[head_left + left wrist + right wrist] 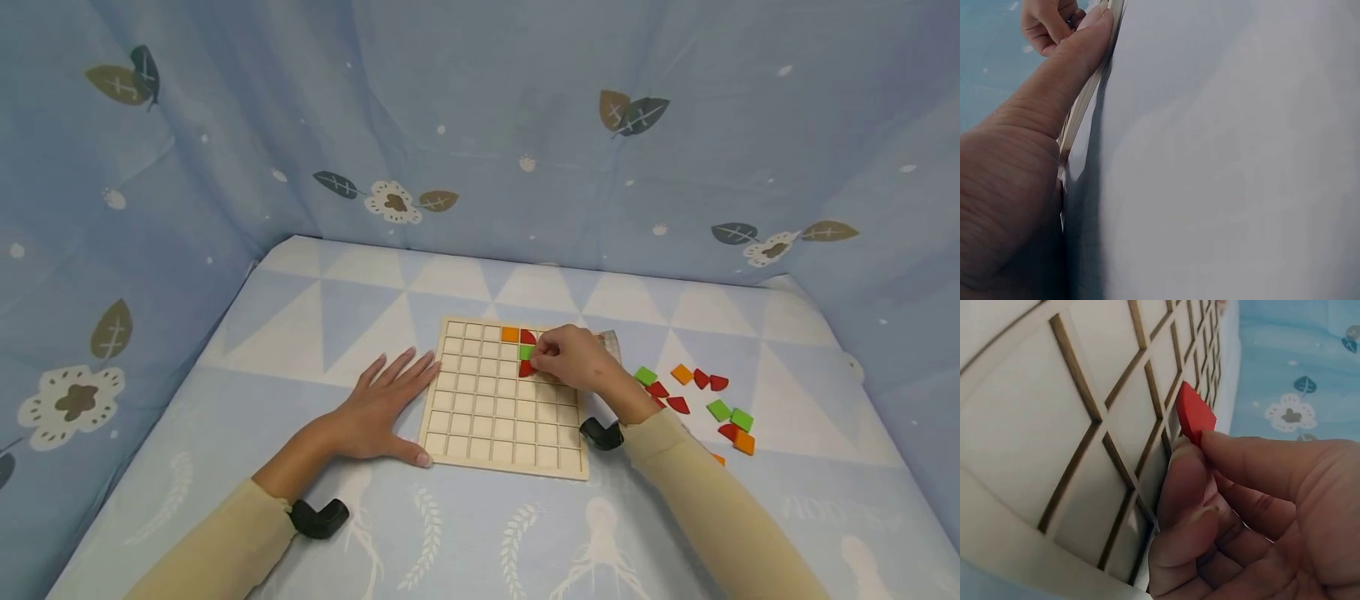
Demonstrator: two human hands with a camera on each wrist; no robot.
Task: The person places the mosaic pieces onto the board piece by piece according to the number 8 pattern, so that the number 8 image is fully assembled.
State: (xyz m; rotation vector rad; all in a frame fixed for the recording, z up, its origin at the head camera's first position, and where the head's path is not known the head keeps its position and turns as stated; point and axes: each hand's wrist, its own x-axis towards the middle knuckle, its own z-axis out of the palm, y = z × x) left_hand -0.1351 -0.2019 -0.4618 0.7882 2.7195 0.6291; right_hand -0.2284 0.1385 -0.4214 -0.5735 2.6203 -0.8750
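Note:
A wooden grid board (495, 427) lies on the cloth-covered table. My right hand (573, 357) is over its upper right part and pinches a red piece (1195, 414) between thumb and fingertips, at a cell below a green square tile (527, 352). A red quarter-circle piece (528, 337) sits above that tile, with an orange square tile (510, 334) to its left. My left hand (378, 414) lies spread on the table, its thumb and fingertips at the board's left edge. Cells behind my right hand are hidden.
Right of the board lie loose pieces: green tiles (718, 410), orange tiles (682, 374) and several red quarter-circles (678, 405). My right forearm covers part of them. A printed sheet (610, 342) shows partly behind my right hand. A blue patterned curtain (480, 125) surrounds the table.

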